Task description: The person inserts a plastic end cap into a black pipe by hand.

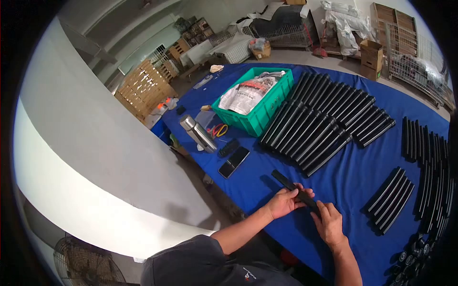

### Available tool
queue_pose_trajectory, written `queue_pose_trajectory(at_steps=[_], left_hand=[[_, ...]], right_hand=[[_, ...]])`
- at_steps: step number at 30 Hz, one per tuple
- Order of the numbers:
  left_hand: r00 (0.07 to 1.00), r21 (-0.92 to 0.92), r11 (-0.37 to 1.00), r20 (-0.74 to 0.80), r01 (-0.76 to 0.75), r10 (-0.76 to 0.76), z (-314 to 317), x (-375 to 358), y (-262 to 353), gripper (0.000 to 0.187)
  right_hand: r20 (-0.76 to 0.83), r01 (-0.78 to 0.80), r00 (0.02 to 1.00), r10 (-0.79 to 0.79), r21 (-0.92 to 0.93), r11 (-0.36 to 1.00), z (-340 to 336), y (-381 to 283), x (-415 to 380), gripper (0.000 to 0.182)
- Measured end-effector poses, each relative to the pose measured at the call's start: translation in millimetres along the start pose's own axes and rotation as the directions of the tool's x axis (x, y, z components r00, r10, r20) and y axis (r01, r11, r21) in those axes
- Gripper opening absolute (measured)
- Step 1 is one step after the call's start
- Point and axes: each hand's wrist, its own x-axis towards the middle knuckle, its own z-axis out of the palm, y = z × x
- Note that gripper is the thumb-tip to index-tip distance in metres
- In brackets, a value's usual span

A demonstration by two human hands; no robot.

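Note:
A black tube (285, 179) is held slantwise above the blue cloth, near the table's front edge. My left hand (285, 202) has its thumb and fingers around the tube's middle. At the lower right end, my right hand (329, 223) is closed on the same tube, its fingers covering that end. Beyond my hands lie rows of black tubes with collars (310, 136). To the right is a small group of thinner black tubes (391, 200), and more thin tubes (436, 167) lie along the right edge. Round black caps (409, 260) are heaped at the lower right.
A green crate (253, 125) with newspaper stands at the back of the blue-covered table (353, 181). Left of it are a steel flask (199, 135), scissors (219, 130) and a phone (234, 162). A white curved wall (109, 167) borders the left; a fan (83, 262) stands below.

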Motion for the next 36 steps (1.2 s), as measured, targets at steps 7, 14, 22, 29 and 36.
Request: queue_pose_trajectory(at_steps=[7,14,22,29,36], left_hand=[[0.998,0.037,0.998,0.028,-0.056,0.055,-2,-3,-2,0.02],[0.996,0.131,0.987,0.01,-0.092,0.092,-1,-6,2,0.03],[0.996,0.074,0.994,-0.043,-0.075,0.078,2,-5,0,0.028],[0.998,0.084,0.994,0.012,-0.068,0.067,-2,-5,0,0.03],[0.998,0.086,0.995,-0.033,-0.058,0.061,0,-3,1,0.026]], right_hand=[[0.374,-0.577,0.809,0.453,0.357,0.735,-20,-16,25,0.029],[0.155,-0.28,0.958,0.24,0.333,0.901,-2,7,-2,0.033],[0.102,-0.188,0.98,0.171,0.19,0.964,4,7,-9,0.034],[0.644,-0.74,0.638,0.422,0.362,0.567,-41,-7,18,0.039],[0.043,-0.102,0.994,0.098,0.096,0.99,3,9,-9,0.042]])
